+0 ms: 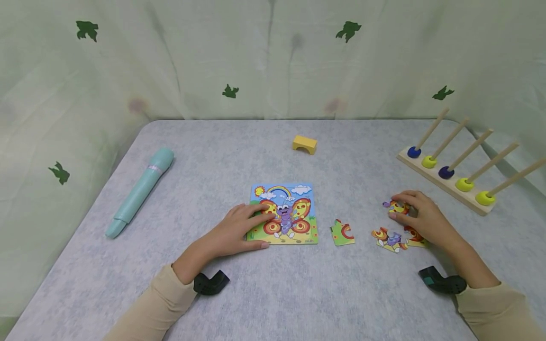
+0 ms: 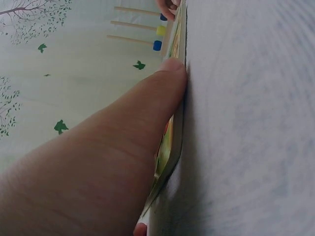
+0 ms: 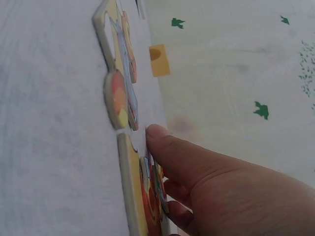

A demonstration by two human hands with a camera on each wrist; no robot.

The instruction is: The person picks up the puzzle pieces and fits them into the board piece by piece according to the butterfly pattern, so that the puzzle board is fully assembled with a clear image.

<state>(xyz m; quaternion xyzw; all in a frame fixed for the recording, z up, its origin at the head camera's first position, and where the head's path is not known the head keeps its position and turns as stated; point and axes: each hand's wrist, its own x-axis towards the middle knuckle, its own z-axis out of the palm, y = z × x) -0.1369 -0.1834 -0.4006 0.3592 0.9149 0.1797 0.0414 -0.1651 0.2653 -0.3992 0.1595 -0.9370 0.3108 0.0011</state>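
Observation:
A square butterfly picture puzzle board lies flat on the table. My left hand rests on its left side with fairly straight fingers, and in the left wrist view the thumb lies against its edge. To the right, my right hand pinches a red and yellow puzzle piece between thumb and fingers, low over the table. Loose beside that hand are a purple-and-white puzzle piece and a red-swirled puzzle piece, partly covered. A green puzzle piece sits between board and right hand.
Behind the board stands a yellow arch block. A wooden peg stand with blue and yellow beads is at the right. On the left lies a turquoise microphone-shaped object. A patterned curtain hangs behind the table.

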